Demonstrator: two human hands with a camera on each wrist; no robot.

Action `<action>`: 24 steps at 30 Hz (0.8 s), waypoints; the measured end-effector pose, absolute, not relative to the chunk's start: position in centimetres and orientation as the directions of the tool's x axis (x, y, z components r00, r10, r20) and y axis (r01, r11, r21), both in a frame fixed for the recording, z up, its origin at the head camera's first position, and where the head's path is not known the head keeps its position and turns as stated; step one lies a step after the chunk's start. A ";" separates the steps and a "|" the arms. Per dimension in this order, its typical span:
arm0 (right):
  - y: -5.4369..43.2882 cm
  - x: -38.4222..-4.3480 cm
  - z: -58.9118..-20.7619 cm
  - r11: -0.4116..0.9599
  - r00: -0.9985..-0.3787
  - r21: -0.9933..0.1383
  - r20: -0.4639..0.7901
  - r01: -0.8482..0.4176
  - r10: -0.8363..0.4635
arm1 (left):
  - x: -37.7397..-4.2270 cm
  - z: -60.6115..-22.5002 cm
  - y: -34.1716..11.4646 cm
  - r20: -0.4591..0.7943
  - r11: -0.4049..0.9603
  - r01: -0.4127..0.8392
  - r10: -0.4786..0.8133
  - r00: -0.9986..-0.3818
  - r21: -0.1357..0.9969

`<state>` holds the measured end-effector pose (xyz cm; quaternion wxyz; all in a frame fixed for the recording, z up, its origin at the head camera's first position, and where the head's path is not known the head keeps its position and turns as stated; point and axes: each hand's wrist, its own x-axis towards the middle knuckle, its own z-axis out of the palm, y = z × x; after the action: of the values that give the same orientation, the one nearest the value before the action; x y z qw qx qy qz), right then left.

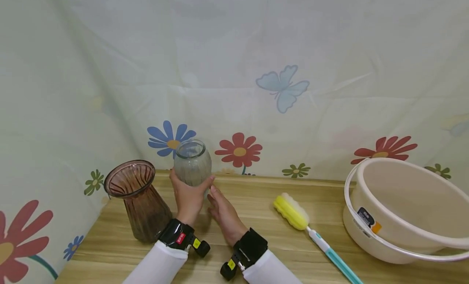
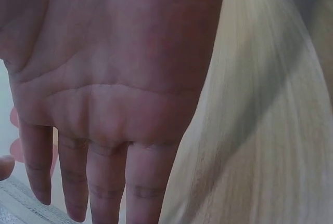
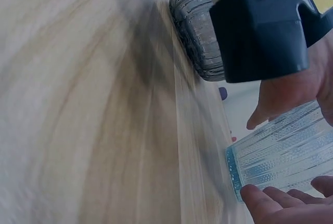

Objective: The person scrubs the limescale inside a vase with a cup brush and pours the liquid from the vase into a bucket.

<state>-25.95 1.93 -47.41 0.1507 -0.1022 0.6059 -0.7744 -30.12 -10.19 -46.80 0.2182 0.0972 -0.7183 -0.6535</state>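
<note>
A clear ribbed glass vase (image 1: 193, 166) stands upright at the back left of the table, mouth up. My left hand (image 1: 188, 198) grips its lower side, thumb on the right and fingers round the left. The left wrist view shows that palm (image 2: 119, 68) close up, with a strip of glass at the lower left corner. My right hand (image 1: 227, 216) is just below and right of the vase, its fingers fairly straight. In the right wrist view, its fingertips (image 3: 260, 200) overlap the vase near its bluish base (image 3: 233, 172). A brown flared glass vase (image 1: 146, 206) stands left of my left hand.
A yellow and white sponge brush (image 1: 293, 212) with a teal handle (image 1: 340, 261) lies on the wood-grain table (image 1: 256, 198), right of my hands. At the far right is a cream bucket (image 1: 403, 235) with its handle lowered. A flower-printed curtain (image 1: 234, 72) hangs behind.
</note>
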 end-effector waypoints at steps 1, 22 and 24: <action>1.9 -25.9 -47.4 -0.220 -0.934 -0.970 -0.022 0.107 -0.356 | -30.1 -46.7 -10.2 0.189 0.127 0.148 -0.430 -0.883 0.981; 2.2 -25.8 -47.6 -0.194 -0.936 -0.976 -0.022 0.095 -0.351 | -29.9 -46.6 -10.0 0.177 0.105 0.145 -0.438 -0.881 0.984; 2.2 -25.9 -47.5 -0.188 -0.937 -0.978 -0.024 0.094 -0.348 | -29.8 -46.5 -10.0 0.176 0.106 0.144 -0.438 -0.882 0.984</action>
<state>-25.86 2.19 -47.54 0.1448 -0.1022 0.6204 -0.7640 -29.83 -10.01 -46.53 0.2202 0.1035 -0.7101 -0.6607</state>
